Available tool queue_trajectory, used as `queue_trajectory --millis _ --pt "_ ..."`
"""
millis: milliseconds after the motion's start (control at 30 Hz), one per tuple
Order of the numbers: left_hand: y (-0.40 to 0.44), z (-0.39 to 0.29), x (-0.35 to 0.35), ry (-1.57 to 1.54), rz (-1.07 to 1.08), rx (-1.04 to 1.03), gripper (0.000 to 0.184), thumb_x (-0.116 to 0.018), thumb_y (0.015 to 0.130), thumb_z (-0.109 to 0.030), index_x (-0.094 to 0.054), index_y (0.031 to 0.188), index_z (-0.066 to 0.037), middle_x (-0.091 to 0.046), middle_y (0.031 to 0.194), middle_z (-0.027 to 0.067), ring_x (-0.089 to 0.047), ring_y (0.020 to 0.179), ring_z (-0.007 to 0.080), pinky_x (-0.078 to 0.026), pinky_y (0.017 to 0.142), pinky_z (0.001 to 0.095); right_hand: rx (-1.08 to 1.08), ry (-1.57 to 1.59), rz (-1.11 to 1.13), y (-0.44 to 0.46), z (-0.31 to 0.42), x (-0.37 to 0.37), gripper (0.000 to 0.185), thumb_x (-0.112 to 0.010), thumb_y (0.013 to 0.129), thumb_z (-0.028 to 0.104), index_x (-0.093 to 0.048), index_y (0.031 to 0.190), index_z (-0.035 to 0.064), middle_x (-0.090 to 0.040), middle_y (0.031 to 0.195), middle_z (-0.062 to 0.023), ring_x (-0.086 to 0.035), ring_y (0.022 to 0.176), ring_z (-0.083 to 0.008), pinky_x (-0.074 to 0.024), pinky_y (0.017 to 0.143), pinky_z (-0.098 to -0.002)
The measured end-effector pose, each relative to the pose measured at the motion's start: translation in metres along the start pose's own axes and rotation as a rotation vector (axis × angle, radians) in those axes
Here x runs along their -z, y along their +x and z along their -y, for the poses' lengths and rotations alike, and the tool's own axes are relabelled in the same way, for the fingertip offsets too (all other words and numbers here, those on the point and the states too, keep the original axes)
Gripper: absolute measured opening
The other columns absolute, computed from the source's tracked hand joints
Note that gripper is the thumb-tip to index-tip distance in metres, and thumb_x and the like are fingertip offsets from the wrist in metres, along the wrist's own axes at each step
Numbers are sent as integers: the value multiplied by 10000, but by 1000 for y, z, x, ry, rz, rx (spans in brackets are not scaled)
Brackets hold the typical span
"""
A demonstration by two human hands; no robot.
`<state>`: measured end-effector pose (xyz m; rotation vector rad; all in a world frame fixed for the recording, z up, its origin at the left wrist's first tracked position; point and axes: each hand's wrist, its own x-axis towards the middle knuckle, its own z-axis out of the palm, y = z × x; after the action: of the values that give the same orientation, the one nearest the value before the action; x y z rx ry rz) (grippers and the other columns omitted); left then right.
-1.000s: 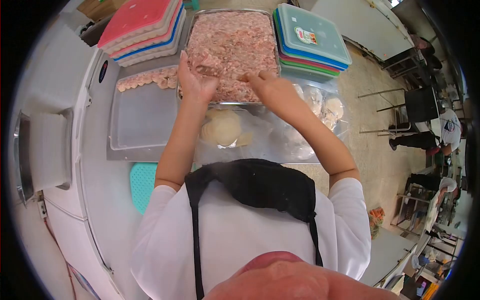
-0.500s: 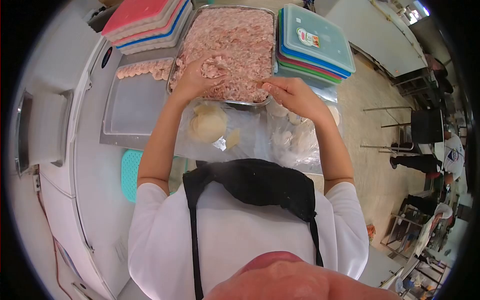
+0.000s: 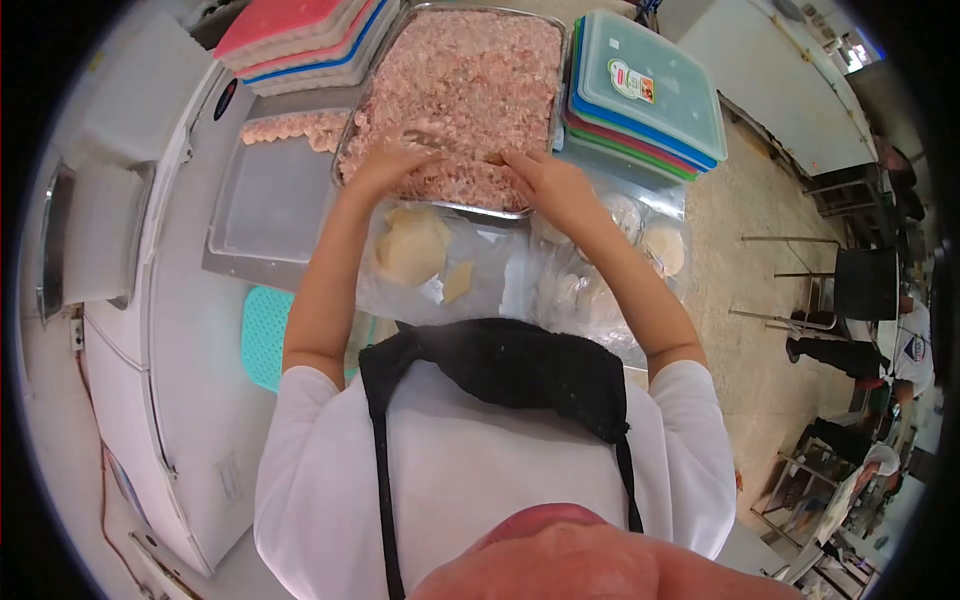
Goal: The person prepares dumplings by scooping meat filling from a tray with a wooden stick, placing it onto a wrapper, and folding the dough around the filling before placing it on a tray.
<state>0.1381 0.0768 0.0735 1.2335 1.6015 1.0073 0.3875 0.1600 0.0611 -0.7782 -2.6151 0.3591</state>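
A large metal tray (image 3: 345, 178) is heaped with pink ground meat (image 3: 475, 75). Over its near left part, my left hand (image 3: 388, 165) is curled around what looks like a clump of ground meat, partly hidden and blurred. My right hand (image 3: 550, 182) is at the tray's near right, closed in a pinch at the meat's surface; a thin tool seems to be in the fingers, its end hidden. Nearer me, a stack of round pale dough wrappers (image 3: 412, 248) lies on plastic, with a loose piece of wrapper (image 3: 457, 282) beside it.
At left, a flat plastic tray (image 3: 270, 210) bears a row of meat dumplings (image 3: 300, 128). Stacked containers with red lids (image 3: 275, 30) and stacked lidded boxes (image 3: 650, 75) flank the meat tray. Bagged wrappers (image 3: 580, 290) lie at right. A turquoise basket (image 3: 265, 335) sits lower left. Co-workers (image 3: 915, 345) are far right.
My right hand has moved a little left, closer to my left hand, and its fingers have dipped to the meat. My left hand has turned and lowered slightly. The view has shifted slightly.
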Motion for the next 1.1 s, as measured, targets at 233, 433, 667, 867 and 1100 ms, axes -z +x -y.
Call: queue_trajectory --millis 233,433,667,867,1100 --pt "-17 -4 6 351 -131 -339 685 -730 783 -219 -412 1382 -125 -512 1344 83 -498 1212 235 -388 1015 347 -168 155 142 -6 -46 30 267 -551 925 224 -648 1152 124 -665 943 -122 -635 803 -274 -490 722 -368" --pt "-15 -17 4 307 59 -358 483 -768 736 -216 -594 1167 -84 -609 1189 100 -541 1146 247 -413 972 340 -38 595 186 -11 -11 37 293 -579 917 273 -652 1151 112 -676 966 -171 -655 848 -280 -493 752 -325" --pt "2 34 -1 361 -61 -430 337 -760 720 -186 -648 1005 -44 -659 994 78 -621 936 211 -474 861 326 -2 162 125 -9 -2 35 258 -597 896 233 -655 1105 92 -660 961 -131 -631 867 -312 -499 736 -390" --pt "-2 28 2 493 1 -200 465 -738 759 -251 -584 1153 -58 -597 1179 111 -579 1057 246 -430 942 354 -54 -69 130 -18 -27 -4 217 -574 886 220 -649 1084 172 -639 915 -114 -632 818 -319 -507 705 -406" --pt "-37 -5 13 385 -141 -550 610 -772 735 -251 -512 1258 -75 -555 1257 105 -615 993 241 -454 908 346 -218 439 81 -34 -1 66 286 -553 921 268 -649 1137 107 -673 951 -143 -631 872 -325 -495 747 -346"
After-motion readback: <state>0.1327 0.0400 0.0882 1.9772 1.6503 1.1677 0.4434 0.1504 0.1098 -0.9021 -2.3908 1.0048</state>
